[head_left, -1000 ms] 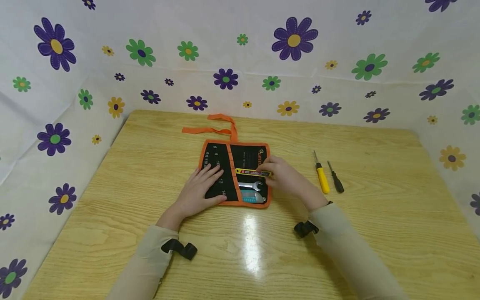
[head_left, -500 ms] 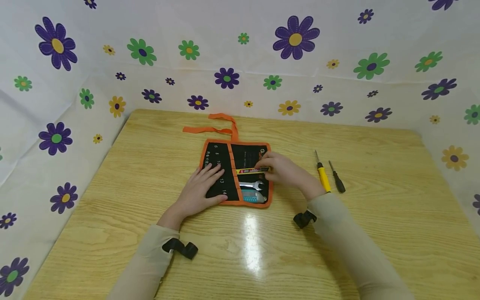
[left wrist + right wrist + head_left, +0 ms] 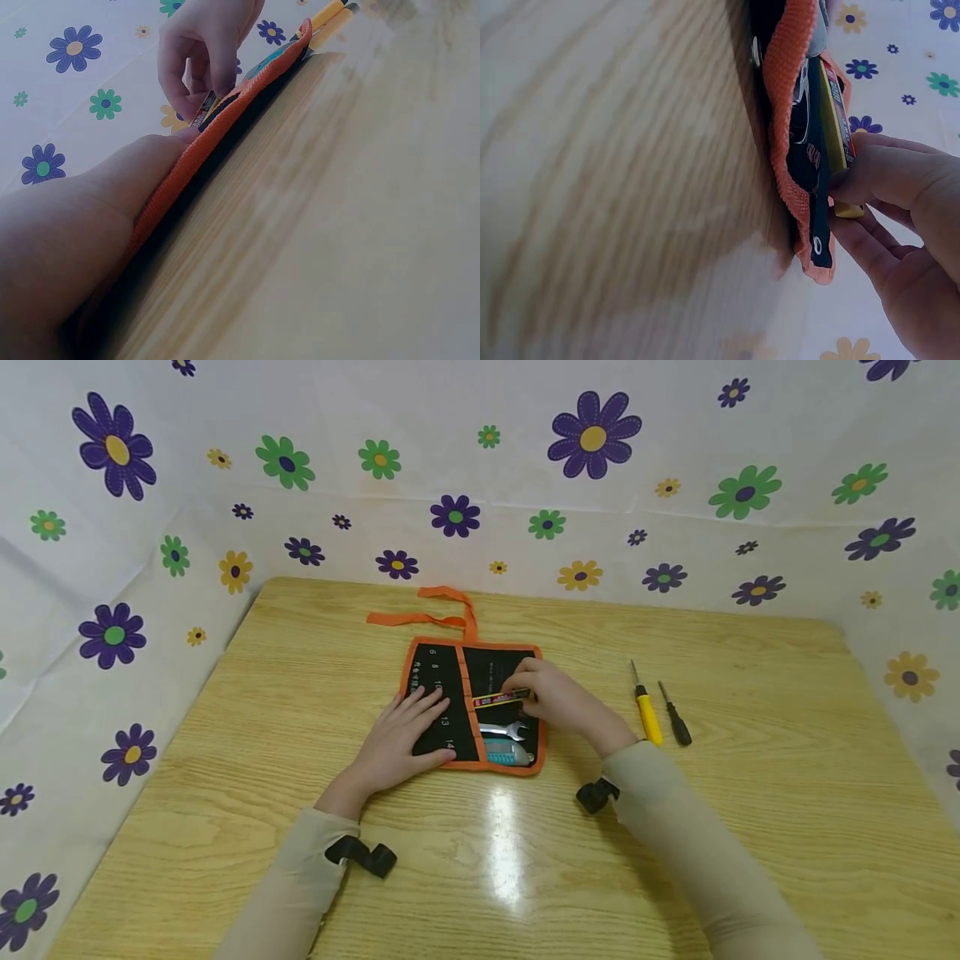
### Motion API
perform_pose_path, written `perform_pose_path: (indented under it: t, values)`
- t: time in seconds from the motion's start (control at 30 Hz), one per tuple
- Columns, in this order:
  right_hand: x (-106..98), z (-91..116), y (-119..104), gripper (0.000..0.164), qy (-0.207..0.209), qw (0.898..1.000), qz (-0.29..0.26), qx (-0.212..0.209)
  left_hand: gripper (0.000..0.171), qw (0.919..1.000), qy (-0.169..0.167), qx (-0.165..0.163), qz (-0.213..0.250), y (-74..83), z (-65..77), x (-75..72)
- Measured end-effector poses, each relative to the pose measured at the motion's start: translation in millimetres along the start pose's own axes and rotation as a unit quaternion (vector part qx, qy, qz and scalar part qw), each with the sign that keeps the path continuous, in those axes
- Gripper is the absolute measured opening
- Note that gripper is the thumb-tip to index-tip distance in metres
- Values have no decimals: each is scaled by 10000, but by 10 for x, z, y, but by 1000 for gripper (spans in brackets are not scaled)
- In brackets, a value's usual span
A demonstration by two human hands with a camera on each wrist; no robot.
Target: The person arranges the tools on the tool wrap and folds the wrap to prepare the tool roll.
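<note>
A black tool pouch (image 3: 476, 657) with orange edging lies unfolded on the table. My left hand (image 3: 390, 742) rests on its numbered left flap, fingers spread straight. My right hand (image 3: 562, 697) pinches the right end of a slim yellow box with a printed label (image 3: 492, 700); the right wrist view shows thumb and fingertips around the end of this box (image 3: 840, 124). Its left end meets the orange-edged pocket opening; how far in it sits I cannot tell. Below it, an open-end wrench (image 3: 504, 731) and a teal utility knife (image 3: 507, 752) stick out of the pockets.
To the right lie a yellow-handled screwdriver (image 3: 648, 717) and a smaller black-handled screwdriver (image 3: 678, 727). Orange tie straps (image 3: 420, 620) trail from the pouch's back edge. A flowered white cloth (image 3: 510, 477) hangs behind the wooden table (image 3: 315, 643).
The right hand has shifted left with the yellow box, and less of the box now shows right of the pocket edge. The left hand has stayed in place.
</note>
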State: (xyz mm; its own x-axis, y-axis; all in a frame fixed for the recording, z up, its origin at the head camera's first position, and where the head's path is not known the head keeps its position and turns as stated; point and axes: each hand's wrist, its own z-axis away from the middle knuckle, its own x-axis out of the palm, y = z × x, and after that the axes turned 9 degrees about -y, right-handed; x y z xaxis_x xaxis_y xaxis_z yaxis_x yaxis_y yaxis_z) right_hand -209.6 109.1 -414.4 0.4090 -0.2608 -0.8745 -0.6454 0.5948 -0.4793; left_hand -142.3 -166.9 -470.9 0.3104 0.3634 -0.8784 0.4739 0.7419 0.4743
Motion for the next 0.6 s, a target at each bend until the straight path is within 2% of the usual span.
perform_pose_path:
  t: [0.3,0.47,0.6]
  values:
    - [15,-27,7,27,-111,9998,137,-10,79,10000,-7,-26,13,-4,-8,7]
    - [49,-50,-41,25,-280,9991,278,-166,79,10000,3,-25,2,2,-2,-7]
    - [76,-76,-93,25,-320,9987,377,-116,79,10000,-31,-50,28,14,3,-17]
